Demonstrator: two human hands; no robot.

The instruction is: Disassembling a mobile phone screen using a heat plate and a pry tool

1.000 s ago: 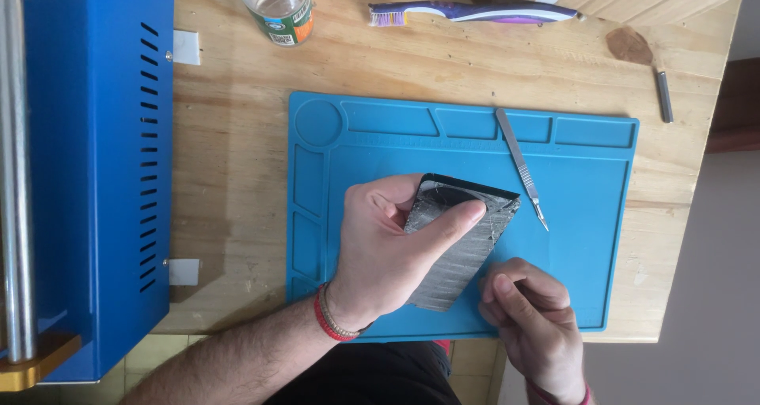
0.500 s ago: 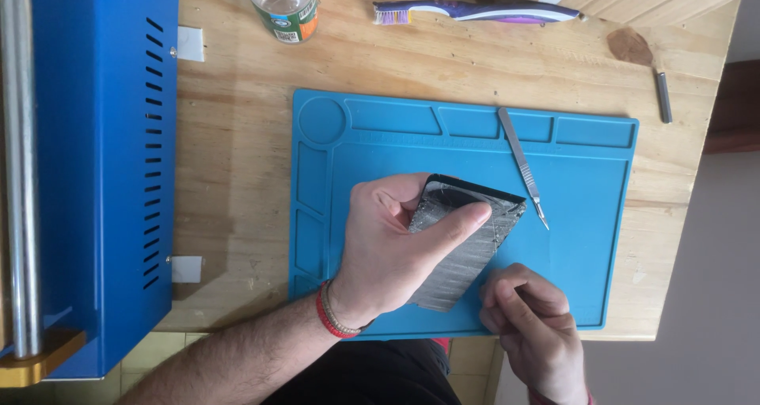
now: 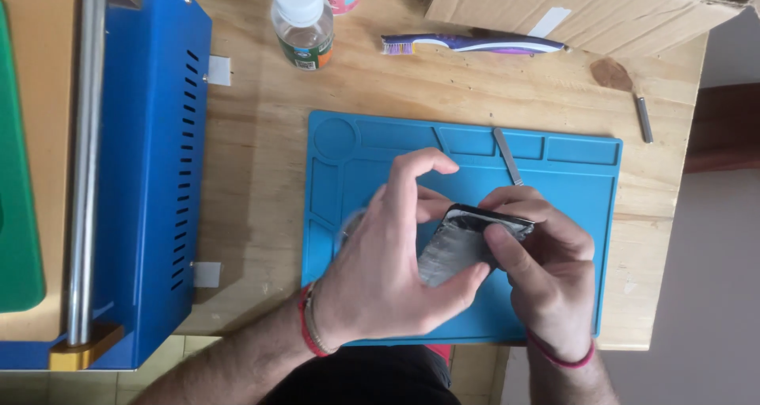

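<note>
- We see a wooden worktop [image 3: 261, 159] carrying a blue machine [image 3: 150, 175] and a blue silicone mat [image 3: 570, 175].
- Our left hand [image 3: 388, 270] and right hand [image 3: 546, 270] both pinch 1 dark phone part [image 3: 463, 243] above the mat.
- Metal tweezers [image 3: 507, 153] lie just beyond; a toothbrush [image 3: 475, 44] farther off.

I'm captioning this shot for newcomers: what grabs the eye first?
Both hands, left hand and right hand, grip a dark phone-like slab over the blue work mat at centre. A big blue metal machine fills the left side; a purple toothbrush lies at the top.
</note>
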